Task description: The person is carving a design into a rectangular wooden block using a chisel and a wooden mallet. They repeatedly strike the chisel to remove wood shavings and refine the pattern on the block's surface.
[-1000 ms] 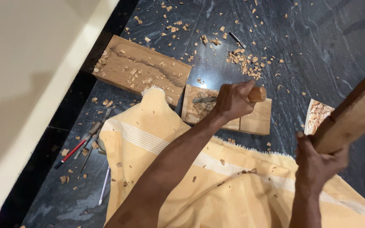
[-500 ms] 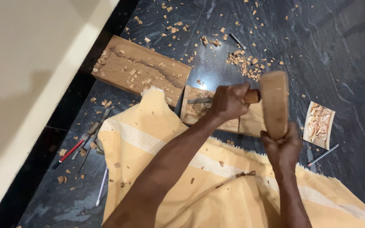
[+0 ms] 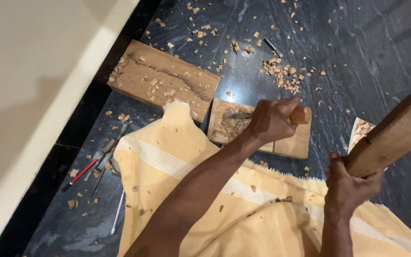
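My left hand (image 3: 271,120) grips a chisel (image 3: 238,115) by its wooden handle, with the metal blade lying on a small carved wooden board (image 3: 288,142) on the dark floor. My right hand (image 3: 350,183) holds a thick wooden mallet block (image 3: 393,134), raised up and out to the right, apart from the chisel. A yellow cloth (image 3: 177,166) with white stripes lies under both arms and covers the near edge of the board.
A larger wooden plank (image 3: 162,80) strewn with chips lies at the back left. Wood chips (image 3: 284,76) litter the dark stone floor. Several hand tools and a red-handled one (image 3: 82,172) lie left of the cloth. A small carved piece (image 3: 360,131) shows behind the mallet. A pale wall runs along the left.
Half a second ago the mallet was down against the chisel handle; now my right hand has swung it back up to the right. The left hand and chisel stay put.
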